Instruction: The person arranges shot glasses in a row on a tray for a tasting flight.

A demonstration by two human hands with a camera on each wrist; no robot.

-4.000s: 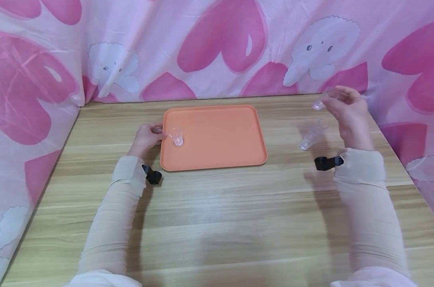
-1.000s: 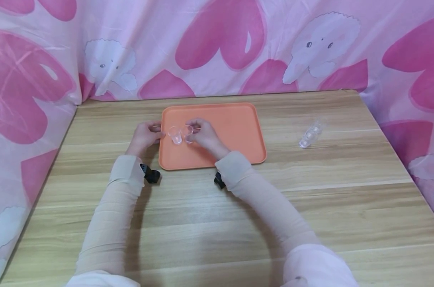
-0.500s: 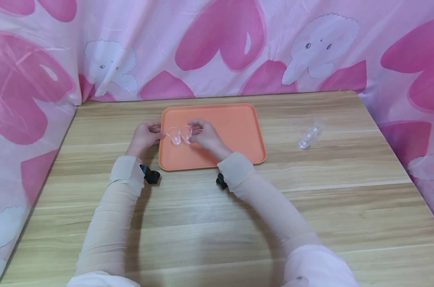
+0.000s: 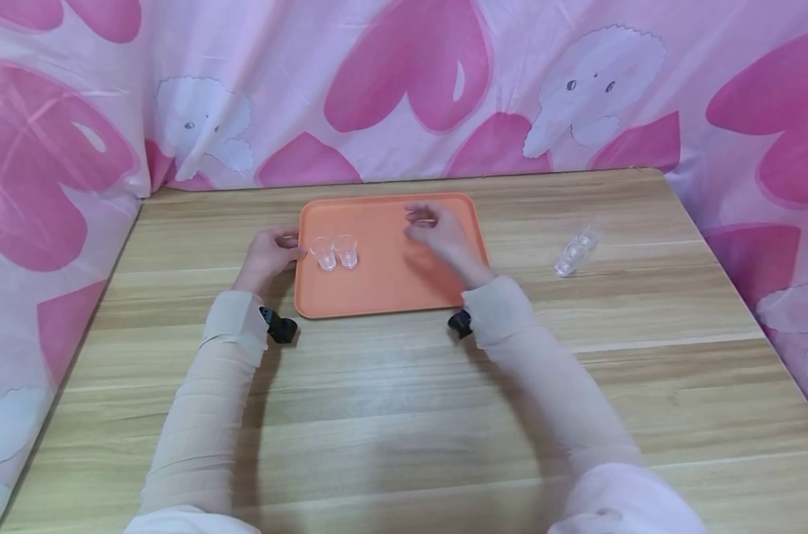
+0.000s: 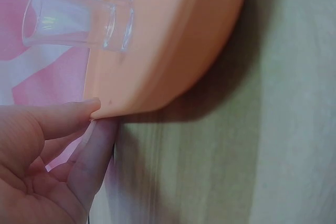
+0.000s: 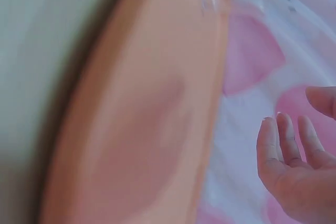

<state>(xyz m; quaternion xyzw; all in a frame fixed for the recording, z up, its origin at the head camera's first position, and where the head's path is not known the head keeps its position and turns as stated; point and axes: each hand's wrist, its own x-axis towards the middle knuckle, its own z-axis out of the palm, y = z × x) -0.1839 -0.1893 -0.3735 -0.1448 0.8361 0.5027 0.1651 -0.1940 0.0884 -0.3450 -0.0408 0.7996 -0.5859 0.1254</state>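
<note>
Head view: the right hand [image 4: 440,231] has let go and lifts away empty, fingers loose, so two small clear cups [image 4: 335,252] stand together on the orange tray [image 4: 404,285]. Left wrist view: the left hand [image 5: 47,156] pinches the tray's edge. Right wrist view: loose fingers [image 6: 286,145] hold nothing

A light wooden table [image 4: 404,415] stands against pink cloth [image 4: 404,89] printed with hearts and white poodles.
</note>
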